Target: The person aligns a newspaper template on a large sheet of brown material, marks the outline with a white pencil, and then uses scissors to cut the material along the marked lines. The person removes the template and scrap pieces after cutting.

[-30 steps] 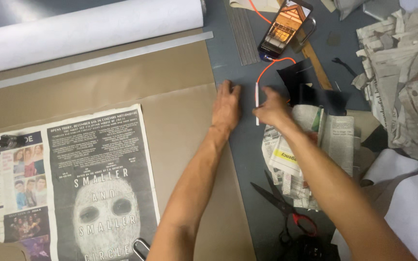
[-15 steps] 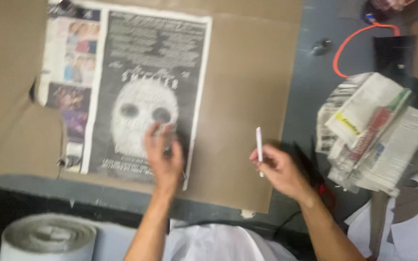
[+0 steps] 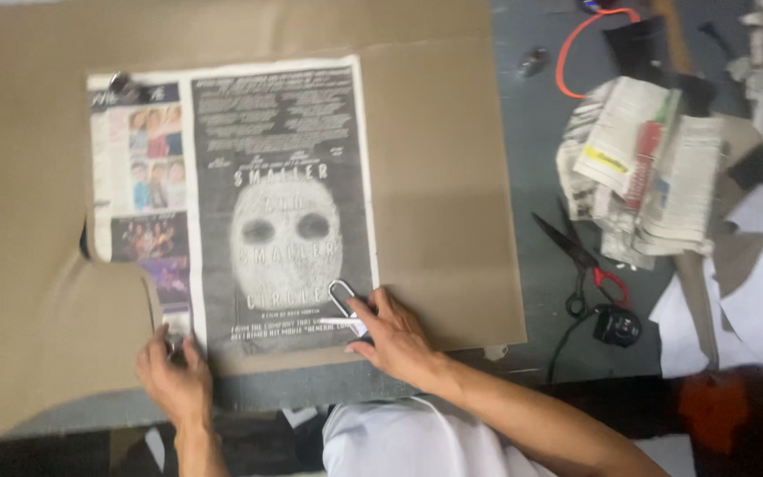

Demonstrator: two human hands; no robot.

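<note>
A newspaper page (image 3: pixel 249 194) with a large pale mask picture lies flat on a brown cardboard sheet (image 3: pixel 434 177). My right hand (image 3: pixel 395 336) rests on the page's lower right corner, fingers on a white pen (image 3: pixel 339 320) beside a metal clip (image 3: pixel 343 297). At the page's lower left corner my left hand (image 3: pixel 174 375) presses down on the paper and cardboard edge; what is under its fingers is hidden. Another clip (image 3: pixel 121 85) sits at the page's top left corner.
Black scissors with a red handle (image 3: pixel 580 261) lie right of the cardboard. A pile of folded newspapers (image 3: pixel 642 168) sits beyond them, with an orange cable (image 3: pixel 576 44) at the top. White paper sheets (image 3: pixel 752 291) lie at the right.
The view swung from the far side of the bench to the page. My right hand, which held the pen upright, has come down onto the page's lower right corner. My left hand moved to the lower left corner.
</note>
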